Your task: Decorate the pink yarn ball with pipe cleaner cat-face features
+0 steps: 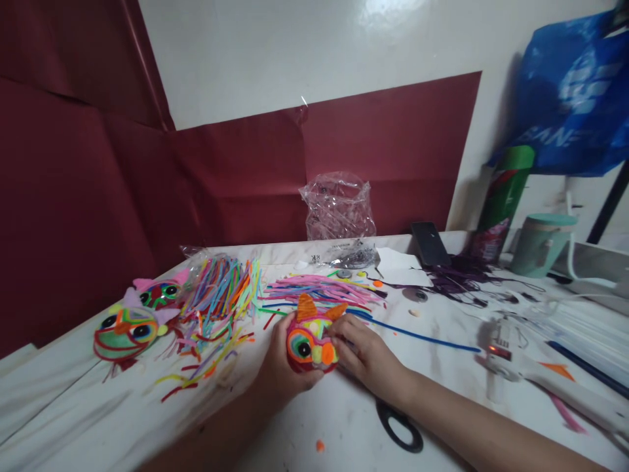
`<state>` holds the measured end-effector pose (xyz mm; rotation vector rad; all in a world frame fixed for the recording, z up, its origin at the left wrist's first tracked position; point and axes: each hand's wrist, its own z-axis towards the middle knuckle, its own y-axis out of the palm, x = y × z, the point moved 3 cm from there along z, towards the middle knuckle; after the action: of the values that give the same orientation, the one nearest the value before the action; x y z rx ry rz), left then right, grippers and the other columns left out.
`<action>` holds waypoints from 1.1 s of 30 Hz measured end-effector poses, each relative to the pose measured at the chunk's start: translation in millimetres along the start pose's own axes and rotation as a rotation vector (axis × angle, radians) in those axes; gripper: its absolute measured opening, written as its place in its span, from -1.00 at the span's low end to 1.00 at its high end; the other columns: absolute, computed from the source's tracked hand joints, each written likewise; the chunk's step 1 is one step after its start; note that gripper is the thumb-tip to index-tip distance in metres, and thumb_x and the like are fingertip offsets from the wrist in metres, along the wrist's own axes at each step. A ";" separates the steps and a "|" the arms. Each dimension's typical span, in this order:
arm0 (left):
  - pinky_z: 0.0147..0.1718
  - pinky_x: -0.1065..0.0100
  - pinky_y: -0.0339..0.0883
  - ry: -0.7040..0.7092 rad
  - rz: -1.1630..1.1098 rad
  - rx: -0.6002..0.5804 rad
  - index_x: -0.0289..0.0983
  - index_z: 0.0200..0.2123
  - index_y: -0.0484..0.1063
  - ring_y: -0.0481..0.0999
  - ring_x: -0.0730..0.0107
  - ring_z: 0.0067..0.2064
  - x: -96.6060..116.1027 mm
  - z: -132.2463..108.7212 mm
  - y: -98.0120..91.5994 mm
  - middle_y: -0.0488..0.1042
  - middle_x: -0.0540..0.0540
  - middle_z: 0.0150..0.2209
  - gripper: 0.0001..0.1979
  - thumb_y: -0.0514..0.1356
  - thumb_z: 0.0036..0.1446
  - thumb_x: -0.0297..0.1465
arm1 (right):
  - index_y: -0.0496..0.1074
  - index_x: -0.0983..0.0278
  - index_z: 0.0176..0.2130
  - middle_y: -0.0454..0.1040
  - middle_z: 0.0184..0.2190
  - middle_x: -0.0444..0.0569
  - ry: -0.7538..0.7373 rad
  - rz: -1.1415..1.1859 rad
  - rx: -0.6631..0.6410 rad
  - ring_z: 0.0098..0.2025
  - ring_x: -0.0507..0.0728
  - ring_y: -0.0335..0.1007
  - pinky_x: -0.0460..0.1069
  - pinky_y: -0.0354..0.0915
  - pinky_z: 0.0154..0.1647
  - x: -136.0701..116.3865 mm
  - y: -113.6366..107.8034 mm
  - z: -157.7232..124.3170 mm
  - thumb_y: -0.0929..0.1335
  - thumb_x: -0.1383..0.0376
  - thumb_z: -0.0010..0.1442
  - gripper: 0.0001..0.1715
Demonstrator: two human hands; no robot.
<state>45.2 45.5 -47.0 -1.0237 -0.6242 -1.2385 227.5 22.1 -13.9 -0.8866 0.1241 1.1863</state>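
My left hand (278, 368) cups a small round pipe-cleaner head (309, 341) with orange ears, a black eye and an orange pompom nose, pressed on the white table (88, 400). From the right, my right hand (362, 354) rests its fingers against that head's side. A long blue pipe cleaner (417, 336) lies just beyond the right hand. Two finished heads (130, 328) with big eyes sit at the left of the table.
Loose colourful pipe-cleaner pieces (216, 295) and a pink bundle (324, 288) lie behind the hands. Black scissors (400, 426) lie under my right forearm. A white glue gun (501, 357), a phone (428, 242), a teal cup (540, 244) and a clear plastic bag (339, 206) stand farther off.
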 end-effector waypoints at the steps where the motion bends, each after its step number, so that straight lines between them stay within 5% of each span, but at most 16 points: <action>1: 0.05 0.05 0.25 -0.002 -0.001 -0.014 -0.27 0.15 0.09 0.34 -0.05 0.06 -0.2 0.3 -0.3 0.27 -0.26 0.08 -0.05 0.38 -0.40 -0.46 | 0.31 0.22 -0.25 0.36 -0.31 0.01 -0.001 -0.006 0.006 -0.26 0.12 0.32 0.00 0.29 -0.24 0.3 0.3 -0.2 0.19 0.38 0.28 -0.85; 7: 0.03 0.09 0.29 -0.043 -0.092 -0.069 -0.26 0.18 0.06 0.36 -0.04 0.06 -6.1 2.2 -0.9 0.29 -0.26 0.08 -0.03 0.37 -0.37 -0.49 | 0.26 0.22 -0.27 0.39 -0.36 -0.01 0.060 -0.091 0.065 -0.35 0.12 0.33 0.00 0.27 -0.33 0.8 1.0 -2.1 0.16 0.34 0.28 -0.86; 14: -0.07 0.10 0.38 -0.168 -0.449 -0.013 -0.25 0.14 0.02 0.46 -0.02 -0.03 -5.4 7.9 1.3 0.41 -0.25 -0.02 0.00 0.42 -0.40 -0.40 | 0.13 0.18 -0.46 0.24 -0.57 -0.17 0.377 0.084 0.315 -0.52 0.08 0.21 -0.01 0.24 -0.47 15.0 -9.3 4.6 0.17 0.15 0.25 -0.73; 17: -0.09 0.15 0.40 -0.156 -0.525 0.016 -0.21 0.12 0.04 0.48 0.01 -0.03 -1.1 7.6 1.9 0.42 -0.22 -0.02 -0.02 0.43 -0.42 -0.39 | 0.23 0.22 -0.28 0.39 -0.35 -0.06 0.466 0.269 0.210 -0.32 0.13 0.36 0.04 0.33 -0.31 17.4 0.4 4.8 0.32 0.13 0.13 -0.76; 20: -0.09 0.16 0.40 -0.147 -0.548 -0.021 -0.19 0.12 0.05 0.47 0.01 -0.02 -0.5 5.3 4.9 0.41 -0.21 0.00 -0.01 0.44 -0.43 -0.39 | 0.18 0.23 -0.02 0.41 -0.05 0.04 0.483 0.530 0.031 -0.05 0.21 0.38 0.10 0.34 -0.08 11.9 13.9 2.5 0.49 0.20 -0.10 -0.29; 22: -0.08 0.15 0.39 -0.159 -0.551 -0.073 -0.19 0.13 0.04 0.46 -0.01 0.00 -2.7 4.5 6.9 0.40 -0.23 0.01 0.01 0.45 -0.43 -0.39 | 0.17 0.21 0.00 0.43 -0.05 0.02 0.453 0.607 -0.013 -0.03 0.22 0.39 0.11 0.34 -0.04 8.4 17.6 1.1 0.53 0.24 -0.16 -0.22; 28: -0.08 0.14 0.37 -0.241 -0.572 -0.284 -0.24 0.07 0.14 0.45 -0.01 0.00 2.9 7.7 6.9 0.43 -0.26 -0.01 -0.12 0.45 -0.34 -0.31 | 0.19 0.21 0.01 0.43 -0.08 0.00 0.424 0.366 -0.001 -0.08 0.22 0.40 0.09 0.35 -0.08 13.5 16.7 -4.0 0.53 0.25 -0.17 -0.20; 33: -0.18 0.18 0.42 -0.320 -0.552 -0.181 -0.24 0.01 0.23 0.53 0.09 -0.13 23.7 4.3 1.1 0.51 -0.19 -0.12 -0.33 0.38 -0.20 -0.27 | 0.23 0.23 0.00 0.35 -0.07 0.05 0.313 0.118 0.015 -0.04 0.26 0.31 0.13 0.31 -0.06 3.8 19.6 -7.3 0.52 0.21 -0.14 -0.26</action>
<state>52.9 38.4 -25.3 -1.2616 -1.1108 -1.6449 215.1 22.0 -31.2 -1.0586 0.4433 1.1470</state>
